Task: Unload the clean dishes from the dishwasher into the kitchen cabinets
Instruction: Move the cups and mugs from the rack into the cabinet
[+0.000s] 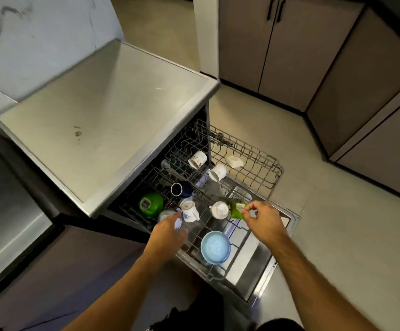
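The dishwasher's lower rack (239, 237) is pulled out over the open door. My left hand (170, 231) reaches into its left side, fingers round a clear glass (165, 215) next to a white patterned mug (190, 211). My right hand (264, 222) pinches the rim of a small green cup (237, 209) beside a white cup (219, 209). A light blue bowl (215, 247) lies near the front of the rack, with a green bowl (151, 204) and a dark blue mug (181, 189) further in.
The upper rack (261, 168) sticks out to the right with two white mugs (197, 159) and a small white dish (234, 161). The dishwasher's flat grey top (103, 115) lies at the left. Closed cabinet doors (277, 44) line the far and right walls across a tiled floor.
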